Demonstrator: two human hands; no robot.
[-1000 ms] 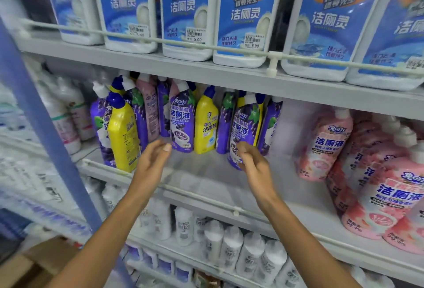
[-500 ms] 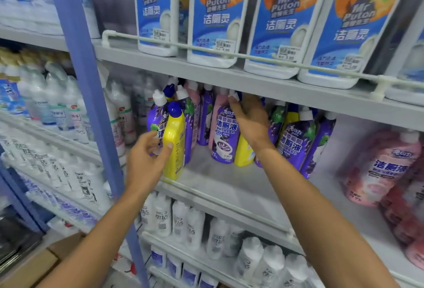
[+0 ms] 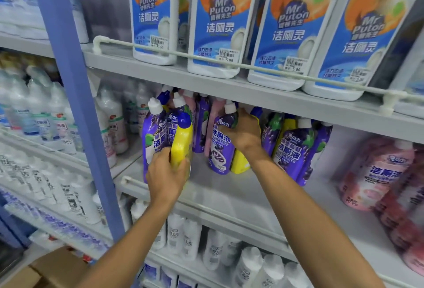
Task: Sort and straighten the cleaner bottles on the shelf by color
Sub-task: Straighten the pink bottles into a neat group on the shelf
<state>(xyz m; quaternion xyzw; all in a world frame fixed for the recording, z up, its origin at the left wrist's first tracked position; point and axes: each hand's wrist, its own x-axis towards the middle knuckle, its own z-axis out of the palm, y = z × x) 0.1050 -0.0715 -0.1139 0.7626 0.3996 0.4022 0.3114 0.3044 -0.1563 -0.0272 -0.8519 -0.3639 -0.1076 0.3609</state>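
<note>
Head view: left hand (image 3: 167,177) grips yellow bottle (image 3: 181,143), right hand (image 3: 243,137) grips purple bottle (image 3: 221,150); a hard pull may tip leaning bottles (image 3: 296,150).

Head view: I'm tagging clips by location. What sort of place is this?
Probably a shop's cleaning aisle: price stickers on the blue-labelled bottles, rows of identical white bottles, and railed metal shelves.

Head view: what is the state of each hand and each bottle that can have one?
left hand, grips the front yellow bottle low down.
front yellow bottle, held, blue cap on, near upright.
right hand, grips the purple bottle near its neck.
purple bottle, held, white cap on, slightly tilted.
rear yellow bottle, standing, mostly hidden by the right hand.
pink bottles, leaning, not held.
</note>
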